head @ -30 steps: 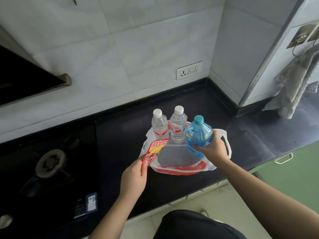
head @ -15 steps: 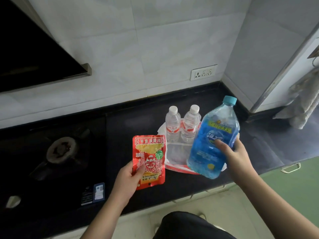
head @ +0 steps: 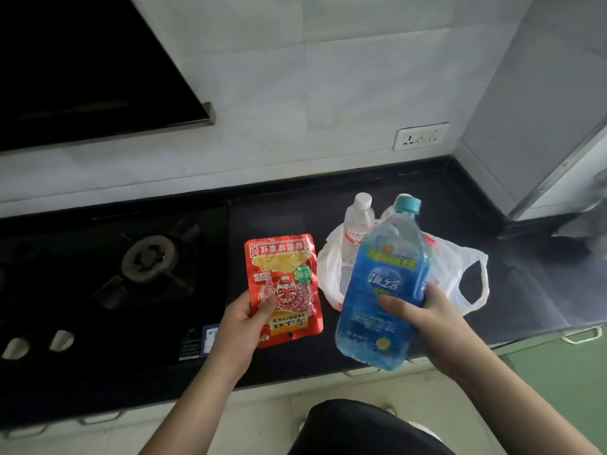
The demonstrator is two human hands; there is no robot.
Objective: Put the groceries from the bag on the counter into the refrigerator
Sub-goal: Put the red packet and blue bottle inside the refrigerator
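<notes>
My left hand point(head: 241, 326) pinches a flat red snack packet point(head: 284, 287) by its lower left edge, held above the black counter point(head: 279, 211). My right hand point(head: 423, 315) grips a large blue drink bottle point(head: 382, 287) with a teal cap around its middle, tilted, lifted over the counter's front edge. Behind the bottle a white plastic bag point(head: 460, 267) lies flattened on the counter. One small clear water bottle point(head: 356, 224) with a white cap stands on the bag; a second one is mostly hidden behind the blue bottle.
A gas hob point(head: 151, 257) with a burner fills the counter's left part, under a black range hood point(head: 82, 70). A wall socket point(head: 420, 136) sits on the tiled wall. A grey panel point(head: 538, 93) closes the right corner. Green cabinet fronts point(head: 565, 382) lie below.
Both hands lifted their items off the bag and drew them toward me; the packet and the blue bottle are now closer and lower in view. The bag lies flatter.
</notes>
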